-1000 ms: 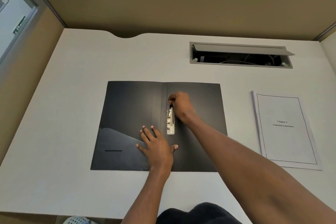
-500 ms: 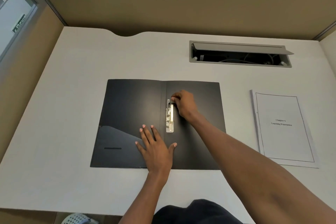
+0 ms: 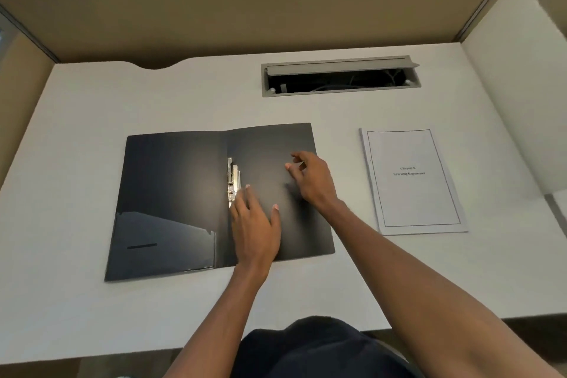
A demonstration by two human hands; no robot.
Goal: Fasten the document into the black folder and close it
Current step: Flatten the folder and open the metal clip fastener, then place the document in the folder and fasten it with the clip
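The right hand has come off the metal clip now. A moment ago its fingers were pinching the top end of that clip; here it floats over the right-hand leaf of the black folder, fingers loosely spread and gripping nothing, drifting toward the document's side. The left hand has shifted too: it was pressing flat just left of the clip, and now it lies open, palm down, just right of the clip's lower end, holding nothing, pinning the folder to the desk. The clip looks raised on the spine, so I'd judge the fastener is opened and ready. The document lies untouched on the desk, right of the folder and apart from it. Likely next: the right hand reaches over for those pages. Nothing fastened yet, folder wide open.
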